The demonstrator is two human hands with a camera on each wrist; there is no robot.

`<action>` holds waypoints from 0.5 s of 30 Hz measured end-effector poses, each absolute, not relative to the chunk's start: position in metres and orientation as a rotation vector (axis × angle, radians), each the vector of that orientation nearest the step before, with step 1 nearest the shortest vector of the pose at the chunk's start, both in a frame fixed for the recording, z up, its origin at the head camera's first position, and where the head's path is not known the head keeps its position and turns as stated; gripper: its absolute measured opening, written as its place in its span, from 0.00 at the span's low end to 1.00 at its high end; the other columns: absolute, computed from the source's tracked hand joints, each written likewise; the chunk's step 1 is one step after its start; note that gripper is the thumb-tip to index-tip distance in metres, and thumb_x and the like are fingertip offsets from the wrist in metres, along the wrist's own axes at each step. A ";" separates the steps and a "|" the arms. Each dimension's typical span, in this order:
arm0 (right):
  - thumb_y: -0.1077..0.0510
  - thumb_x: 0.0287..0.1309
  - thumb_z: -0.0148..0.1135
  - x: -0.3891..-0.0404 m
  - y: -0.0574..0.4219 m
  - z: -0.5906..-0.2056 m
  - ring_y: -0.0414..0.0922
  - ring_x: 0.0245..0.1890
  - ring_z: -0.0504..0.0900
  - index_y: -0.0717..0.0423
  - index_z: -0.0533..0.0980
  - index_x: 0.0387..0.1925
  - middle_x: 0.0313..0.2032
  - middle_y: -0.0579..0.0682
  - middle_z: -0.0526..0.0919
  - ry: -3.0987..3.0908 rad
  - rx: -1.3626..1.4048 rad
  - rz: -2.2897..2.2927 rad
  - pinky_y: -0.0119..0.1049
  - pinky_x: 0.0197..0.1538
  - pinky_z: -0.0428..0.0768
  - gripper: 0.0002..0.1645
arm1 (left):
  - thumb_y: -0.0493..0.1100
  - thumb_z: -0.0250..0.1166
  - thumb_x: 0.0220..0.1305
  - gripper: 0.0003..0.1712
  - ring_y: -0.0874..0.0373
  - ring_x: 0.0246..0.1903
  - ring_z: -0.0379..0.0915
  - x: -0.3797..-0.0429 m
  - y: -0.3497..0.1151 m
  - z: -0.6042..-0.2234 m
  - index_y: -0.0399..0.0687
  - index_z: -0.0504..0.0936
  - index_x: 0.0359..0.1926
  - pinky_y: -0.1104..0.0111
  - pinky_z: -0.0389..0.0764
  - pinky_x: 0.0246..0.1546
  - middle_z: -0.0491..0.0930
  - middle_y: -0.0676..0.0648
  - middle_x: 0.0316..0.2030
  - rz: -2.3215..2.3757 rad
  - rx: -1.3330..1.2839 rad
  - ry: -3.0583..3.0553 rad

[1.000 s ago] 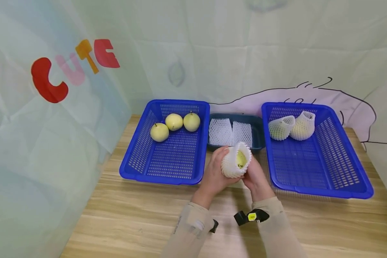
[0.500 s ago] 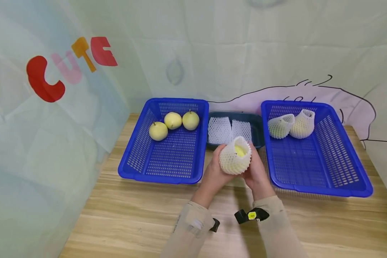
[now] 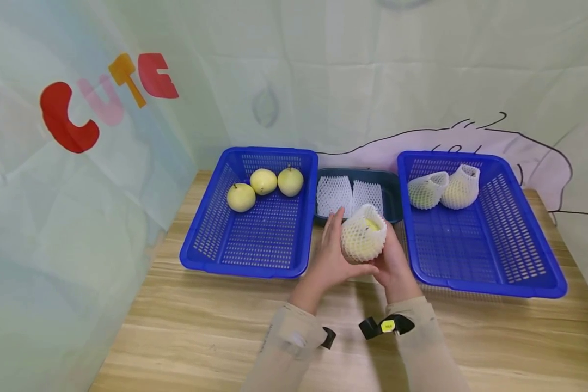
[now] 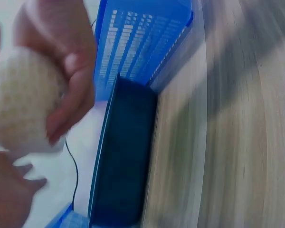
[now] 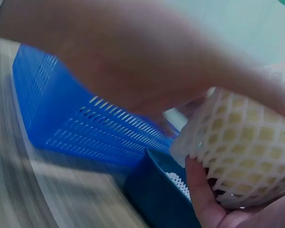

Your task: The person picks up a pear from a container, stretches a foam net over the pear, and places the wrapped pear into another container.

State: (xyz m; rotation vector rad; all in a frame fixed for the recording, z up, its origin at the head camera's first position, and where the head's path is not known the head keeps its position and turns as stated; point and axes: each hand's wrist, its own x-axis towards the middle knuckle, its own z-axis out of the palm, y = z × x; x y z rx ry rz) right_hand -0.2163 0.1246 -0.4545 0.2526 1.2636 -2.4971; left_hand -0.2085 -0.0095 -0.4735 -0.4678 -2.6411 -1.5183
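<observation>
A pale yellow pear in a white foam net (image 3: 363,235) is held above the table, the net's open end facing up and away. My right hand (image 3: 393,262) grips it from the right and below, with fingers curled round it in the left wrist view. My left hand (image 3: 330,251) is at its left side, fingers straight and spread from the thumb, which reaches under the pear. In the left wrist view the left hand (image 4: 12,194) is blurred, its fingers apart. In the right wrist view, the netted pear (image 5: 247,147) lies against the right hand's finger (image 5: 199,190).
The left blue basket (image 3: 255,270) holds three bare pears (image 3: 263,182). White foam nets (image 3: 334,196) lie in a dark teal tray (image 3: 393,204) at the back middle. In the right blue basket (image 3: 490,288) are two netted pears (image 3: 460,188). Printed cloth hangs behind.
The netted pear has turned more upright and shifted slightly right in the right hand. The left hand has loosened, its fingers straightening away from the net.
</observation>
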 end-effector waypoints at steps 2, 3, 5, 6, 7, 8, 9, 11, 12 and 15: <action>0.36 0.67 0.35 -0.217 0.121 -0.453 0.36 0.45 0.71 0.46 0.64 0.51 0.42 0.40 0.74 1.291 0.248 -2.518 0.31 0.50 0.70 0.24 | 0.55 0.80 0.33 0.68 0.54 0.66 0.49 -0.208 -0.007 -0.471 0.61 0.45 0.71 0.54 0.59 0.61 0.51 0.48 0.68 -1.640 -0.454 -2.550; 0.37 0.67 0.36 -0.217 0.120 -0.452 0.36 0.45 0.71 0.46 0.64 0.52 0.43 0.40 0.74 1.292 0.240 -2.535 0.30 0.51 0.69 0.23 | 0.52 0.80 0.34 0.65 0.55 0.64 0.53 -0.208 -0.006 -0.472 0.59 0.48 0.70 0.56 0.60 0.61 0.54 0.48 0.67 -1.668 -0.470 -2.494; 0.39 0.67 0.36 -0.217 0.118 -0.450 0.37 0.44 0.72 0.48 0.64 0.51 0.42 0.41 0.74 1.277 0.238 -2.563 0.30 0.51 0.70 0.23 | 0.49 0.79 0.36 0.60 0.54 0.61 0.58 -0.208 -0.004 -0.477 0.55 0.52 0.68 0.59 0.62 0.60 0.58 0.46 0.64 -1.675 -0.507 -2.415; 0.40 0.68 0.36 -0.216 0.118 -0.449 0.37 0.44 0.72 0.48 0.65 0.50 0.42 0.41 0.74 1.268 0.247 -2.579 0.30 0.50 0.70 0.21 | 0.47 0.79 0.36 0.59 0.54 0.60 0.59 -0.208 -0.003 -0.479 0.53 0.53 0.68 0.59 0.63 0.60 0.59 0.45 0.63 -1.668 -0.517 -2.391; 0.41 0.67 0.38 -0.216 0.117 -0.447 0.37 0.44 0.72 0.48 0.66 0.49 0.42 0.41 0.73 1.262 0.269 -2.590 0.30 0.50 0.70 0.20 | 0.46 0.79 0.36 0.59 0.53 0.60 0.59 -0.207 -0.002 -0.482 0.51 0.54 0.67 0.59 0.63 0.60 0.59 0.44 0.63 -1.657 -0.528 -2.370; 0.41 0.67 0.38 -0.215 0.118 -0.447 0.37 0.44 0.71 0.48 0.66 0.48 0.42 0.42 0.73 1.259 0.285 -2.595 0.30 0.50 0.69 0.20 | 0.45 0.80 0.36 0.58 0.53 0.60 0.59 -0.207 -0.002 -0.484 0.49 0.54 0.67 0.59 0.62 0.60 0.59 0.44 0.63 -1.653 -0.540 -2.350; 0.42 0.67 0.38 -0.215 0.117 -0.446 0.38 0.45 0.71 0.49 0.66 0.48 0.43 0.42 0.73 1.268 0.290 -2.596 0.31 0.51 0.69 0.19 | 0.44 0.80 0.36 0.58 0.53 0.61 0.58 -0.207 -0.001 -0.486 0.49 0.54 0.66 0.59 0.62 0.61 0.59 0.44 0.63 -1.660 -0.542 -2.337; 0.43 0.68 0.36 -0.216 0.117 -0.445 0.38 0.46 0.70 0.50 0.64 0.50 0.44 0.42 0.71 1.312 0.303 -2.585 0.30 0.52 0.68 0.19 | 0.44 0.80 0.36 0.59 0.53 0.61 0.58 -0.206 -0.002 -0.487 0.49 0.53 0.67 0.59 0.61 0.61 0.59 0.45 0.63 -1.680 -0.513 -2.335; 0.44 0.68 0.35 -0.216 0.116 -0.445 0.38 0.46 0.69 0.50 0.64 0.50 0.44 0.42 0.71 1.334 0.307 -2.580 0.30 0.52 0.68 0.19 | 0.44 0.80 0.36 0.59 0.54 0.61 0.58 -0.205 -0.002 -0.486 0.49 0.53 0.66 0.59 0.61 0.61 0.59 0.45 0.63 -1.687 -0.503 -2.335; 0.44 0.69 0.34 -0.215 0.115 -0.444 0.37 0.47 0.69 0.51 0.63 0.51 0.45 0.42 0.71 1.366 0.304 -2.579 0.29 0.52 0.67 0.20 | 0.44 0.80 0.36 0.58 0.54 0.61 0.59 -0.204 -0.002 -0.483 0.49 0.54 0.66 0.59 0.62 0.60 0.60 0.45 0.63 -1.707 -0.479 -2.339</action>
